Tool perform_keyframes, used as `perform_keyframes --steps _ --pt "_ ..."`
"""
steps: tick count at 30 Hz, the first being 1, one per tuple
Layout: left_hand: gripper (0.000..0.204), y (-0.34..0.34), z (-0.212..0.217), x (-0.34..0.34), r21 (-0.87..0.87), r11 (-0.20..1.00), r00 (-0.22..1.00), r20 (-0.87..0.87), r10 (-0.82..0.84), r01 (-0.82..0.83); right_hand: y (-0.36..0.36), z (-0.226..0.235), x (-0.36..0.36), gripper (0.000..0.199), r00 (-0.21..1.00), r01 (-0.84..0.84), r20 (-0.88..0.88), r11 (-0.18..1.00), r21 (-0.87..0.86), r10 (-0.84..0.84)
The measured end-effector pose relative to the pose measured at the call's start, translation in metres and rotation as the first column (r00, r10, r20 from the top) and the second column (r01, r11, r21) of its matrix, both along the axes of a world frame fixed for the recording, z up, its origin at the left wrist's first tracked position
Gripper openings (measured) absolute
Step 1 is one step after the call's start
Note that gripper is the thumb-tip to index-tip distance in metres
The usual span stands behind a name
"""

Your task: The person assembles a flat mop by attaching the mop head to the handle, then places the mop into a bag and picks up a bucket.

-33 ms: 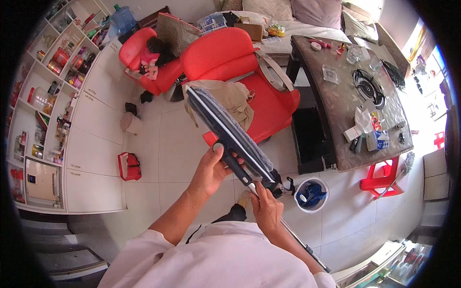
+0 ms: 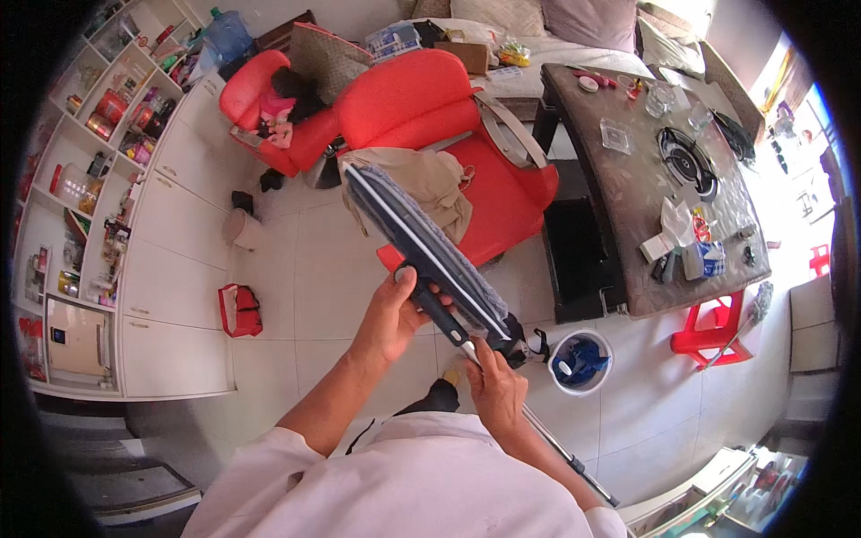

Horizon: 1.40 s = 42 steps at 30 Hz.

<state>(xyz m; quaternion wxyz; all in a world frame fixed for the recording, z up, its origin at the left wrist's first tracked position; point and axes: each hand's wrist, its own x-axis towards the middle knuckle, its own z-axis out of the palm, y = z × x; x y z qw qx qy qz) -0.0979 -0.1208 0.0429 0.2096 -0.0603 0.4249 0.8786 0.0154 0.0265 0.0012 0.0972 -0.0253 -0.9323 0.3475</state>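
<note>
A flat mop [image 2: 404,235] with a dark plastic head and a grey fluffy pad is held up in front of me, slanting from upper left to lower right. My left hand [image 2: 392,309] is closed around the black socket [image 2: 435,307] beside the head, thumb on top. Lower down, my right hand [image 2: 496,381] wraps the metal pole [image 2: 560,448], which runs back along my right forearm. Behind the mop head stands a red chair [image 2: 502,188] with a beige garment [image 2: 430,193] draped over it. Part of the garment is hidden by the mop.
To the right is a patterned table [image 2: 646,170] with a cooker ring and tissues. A white bucket [image 2: 607,377] with blue contents stands on the floor near a red stool [image 2: 713,336]. White cabinets [image 2: 175,278] line the left, with a red bag [image 2: 240,311] before them.
</note>
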Motion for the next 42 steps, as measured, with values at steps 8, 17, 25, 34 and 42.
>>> perform_keyframes --steps 8,17,25,34,42 --pt "0.022 0.002 -0.061 -0.011 -0.033 0.992 0.982 0.142 0.125 -0.121 0.011 -0.022 0.001 0.036 0.972 -0.070 0.224 0.997 -0.031 0.075" --pt "0.023 -0.039 -0.121 -0.044 -0.295 0.906 0.858 0.327 0.395 -0.304 0.048 -0.055 0.035 0.044 0.997 0.033 0.074 0.999 0.025 -0.035" --pt "0.024 -0.066 -0.140 -0.070 -0.270 0.891 0.823 0.354 0.445 -0.366 0.146 -0.064 0.114 0.059 0.918 0.220 0.246 0.916 0.337 -0.311" --pt "0.030 -0.091 -0.149 -0.098 -0.425 0.819 0.772 0.337 0.538 -0.385 0.214 -0.086 0.128 0.039 0.849 -0.030 0.523 0.995 -0.091 0.073" --pt "0.028 -0.054 -0.124 -0.145 -0.467 0.777 0.739 0.318 0.594 -0.423 0.170 -0.032 0.082 0.068 0.808 -0.212 0.510 0.953 -0.218 0.296"
